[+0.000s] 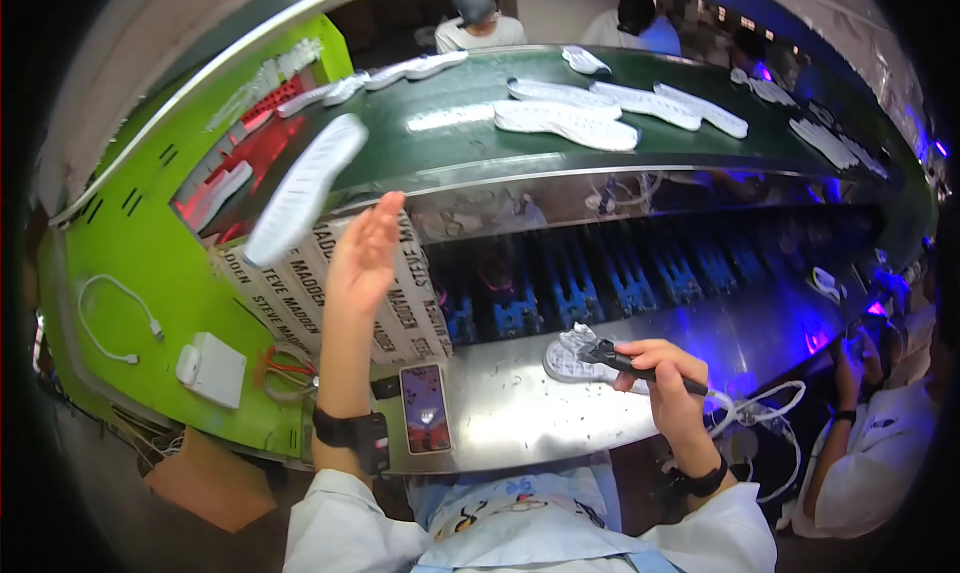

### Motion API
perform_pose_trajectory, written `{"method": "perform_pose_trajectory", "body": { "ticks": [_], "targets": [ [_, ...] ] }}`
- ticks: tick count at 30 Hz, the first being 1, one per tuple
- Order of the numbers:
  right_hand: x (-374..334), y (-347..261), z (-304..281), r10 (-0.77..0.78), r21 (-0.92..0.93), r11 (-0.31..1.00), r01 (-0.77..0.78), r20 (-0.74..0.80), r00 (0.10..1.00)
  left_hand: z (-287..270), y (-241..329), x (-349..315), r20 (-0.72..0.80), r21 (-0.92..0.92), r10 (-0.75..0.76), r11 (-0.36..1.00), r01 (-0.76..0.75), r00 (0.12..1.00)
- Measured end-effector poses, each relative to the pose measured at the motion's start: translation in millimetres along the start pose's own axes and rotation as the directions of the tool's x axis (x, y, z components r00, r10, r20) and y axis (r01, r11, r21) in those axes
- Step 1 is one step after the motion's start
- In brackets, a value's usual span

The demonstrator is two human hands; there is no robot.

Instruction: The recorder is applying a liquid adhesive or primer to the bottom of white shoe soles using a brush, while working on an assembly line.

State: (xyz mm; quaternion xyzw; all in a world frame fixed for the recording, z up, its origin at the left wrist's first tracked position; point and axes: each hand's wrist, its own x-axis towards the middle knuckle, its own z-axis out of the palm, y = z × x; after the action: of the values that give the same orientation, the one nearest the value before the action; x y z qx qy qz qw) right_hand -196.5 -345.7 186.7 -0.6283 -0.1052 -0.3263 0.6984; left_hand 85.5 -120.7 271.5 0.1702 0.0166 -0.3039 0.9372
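My left hand [365, 258] is raised over the bench with its fingers stretched out and nothing in them. Just beyond it, to the left, is a white shoe sole [305, 191], slightly blurred; whether it rests on something or is in the air I cannot tell. My right hand [668, 383] grips a black-handled tool [630, 361], possibly a brush, with a whitish, ragged clump at its head. Under that head another white shoe sole [566, 365] lies on the metal bench, partly covered by tool and hand.
Several white soles [565, 123] lie on the green conveyor belt [430, 133]. A printed box [400, 318] stands left of the blue fixtures [575, 293]. Nearby are a phone [426, 409], red-handled pliers [290, 369], a white case [211, 370] and a white cable [770, 405]. A co-worker [870, 453] sits at right.
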Motion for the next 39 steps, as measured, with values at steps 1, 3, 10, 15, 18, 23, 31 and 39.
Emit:
{"method": "perform_pose_trajectory", "body": {
  "ticks": [1, 3, 10, 15, 18, 23, 31, 39],
  "targets": [
    [-1, 5, 3, 0.041, -0.015, 0.999, -0.041, -0.022, 0.999, 8, -4, 11, 0.099, 0.347, 0.048, 0.934, -0.079, 0.994],
    [-6, 8, 11, 0.146, -0.022, 0.989, -0.147, -0.028, 0.989, 63, -54, 26, 0.248, 0.818, 0.062, 0.522, -0.243, 0.967],
    [-34, 7, 8, 0.148, 0.008, 0.987, -0.163, -0.453, 0.879, 126, -152, 179, 0.809, 0.361, 0.282, -0.931, -0.058, 0.516],
    [-38, 8, -14, 0.249, 0.078, 0.966, -0.246, -0.527, 0.812, 118, -83, 227, 0.532, 0.183, -0.317, -0.862, -0.472, 0.785],
    [-39, 17, -18, 0.284, 0.112, 0.958, -0.263, -0.484, 0.828, 115, -33, 197, 0.513, 0.515, -0.287, -0.652, -0.557, 0.809],
    [-32, 22, -26, 0.265, 0.174, 0.962, -0.209, -0.429, 0.863, 82, -9, 77, 0.691, 0.722, 0.161, -0.200, -0.662, 0.705],
    [-48, 28, 41, 0.335, 0.030, 0.939, -0.343, 0.149, 0.930, -172, -109, -73, 0.288, 0.174, -0.330, 0.941, 0.290, 0.899],
    [4, 8, 106, -0.079, -0.482, 0.780, 0.400, 0.557, 0.827, -196, -169, -105, 0.071, 0.034, -0.400, 0.916, 0.399, 0.914]
  ]
}}
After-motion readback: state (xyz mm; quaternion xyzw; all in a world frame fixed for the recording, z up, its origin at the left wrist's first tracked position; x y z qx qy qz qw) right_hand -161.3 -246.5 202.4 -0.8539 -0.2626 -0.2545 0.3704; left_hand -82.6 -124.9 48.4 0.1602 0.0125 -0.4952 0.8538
